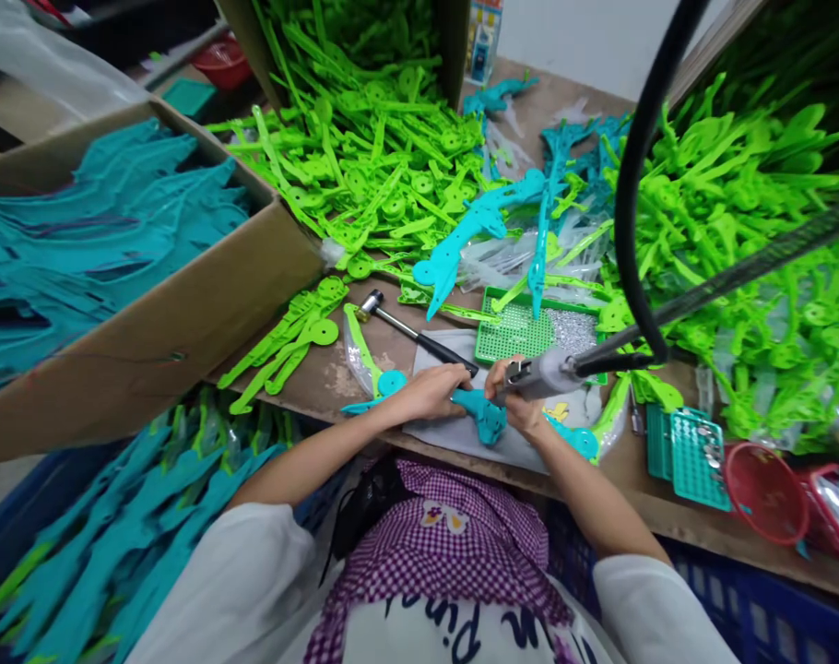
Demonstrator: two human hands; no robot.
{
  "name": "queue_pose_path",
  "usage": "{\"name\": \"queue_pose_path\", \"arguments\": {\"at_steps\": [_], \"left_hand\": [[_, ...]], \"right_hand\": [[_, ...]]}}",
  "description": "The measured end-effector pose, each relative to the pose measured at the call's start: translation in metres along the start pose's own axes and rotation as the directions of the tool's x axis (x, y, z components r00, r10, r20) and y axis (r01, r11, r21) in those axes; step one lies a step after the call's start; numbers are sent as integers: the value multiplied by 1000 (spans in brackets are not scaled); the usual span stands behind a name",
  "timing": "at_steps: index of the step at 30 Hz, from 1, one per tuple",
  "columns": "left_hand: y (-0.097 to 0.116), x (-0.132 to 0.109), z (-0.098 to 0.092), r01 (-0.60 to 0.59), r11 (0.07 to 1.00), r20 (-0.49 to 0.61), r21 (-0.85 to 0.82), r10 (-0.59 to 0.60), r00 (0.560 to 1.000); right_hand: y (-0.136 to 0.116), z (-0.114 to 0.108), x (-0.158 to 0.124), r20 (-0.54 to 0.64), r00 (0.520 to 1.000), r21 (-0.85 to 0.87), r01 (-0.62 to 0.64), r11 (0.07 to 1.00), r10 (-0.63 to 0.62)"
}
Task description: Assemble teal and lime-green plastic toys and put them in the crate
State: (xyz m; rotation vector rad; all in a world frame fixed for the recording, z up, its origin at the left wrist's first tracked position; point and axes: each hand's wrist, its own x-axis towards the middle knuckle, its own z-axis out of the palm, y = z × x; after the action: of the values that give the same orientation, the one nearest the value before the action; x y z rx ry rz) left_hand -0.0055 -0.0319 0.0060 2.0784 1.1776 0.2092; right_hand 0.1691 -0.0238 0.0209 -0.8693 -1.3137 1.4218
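My left hand (430,391) presses down on a teal plastic piece (481,413) that lies on a grey mat (461,433) at the table's near edge; its fingers curl over the piece. My right hand (516,397) grips a grey powered screwdriver (548,372) by its body, the tip pointing down at the teal piece. A black hose (627,203) and a braided cable (751,267) run from the tool up and to the right.
A small hammer (409,330) lies just beyond my left hand. A green screw tray (523,330) sits behind the mat. Piles of lime-green parts (371,157) cover the table. A cardboard box (177,314) holds teal parts at left. Red bowls (765,489) stand at right.
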Motion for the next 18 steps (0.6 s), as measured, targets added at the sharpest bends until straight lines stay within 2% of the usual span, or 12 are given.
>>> {"name": "queue_pose_path", "arguments": {"at_steps": [2,4,6,8,10,13,18], "left_hand": [[0,0,-1,-4,1000,-4,2,4,1000],[-1,0,-1,-13,1000,-2,-4,13,1000],[-3,0,0,-22,1000,6,-5,22,1000],[-5,1,1,-37,999,17,-1,37,999],[-7,1,2,-50,999,27,-2,50,998],[-8,2,4,-57,998,33,-10,57,998],[-9,3,4,-44,999,24,-23,45,999]], "right_hand": [[-8,-3,5,-39,997,54,61,997,-59],[-17,-11,20,-161,971,99,195,976,-177],[-24,-23,44,-316,896,66,350,934,-313],[-25,-37,69,-404,832,-56,391,919,-379],[-21,-48,88,-418,834,-161,321,933,-359],[-12,-57,101,-417,852,-208,249,946,-316],[-3,-57,101,-376,862,-140,311,940,-341]]}}
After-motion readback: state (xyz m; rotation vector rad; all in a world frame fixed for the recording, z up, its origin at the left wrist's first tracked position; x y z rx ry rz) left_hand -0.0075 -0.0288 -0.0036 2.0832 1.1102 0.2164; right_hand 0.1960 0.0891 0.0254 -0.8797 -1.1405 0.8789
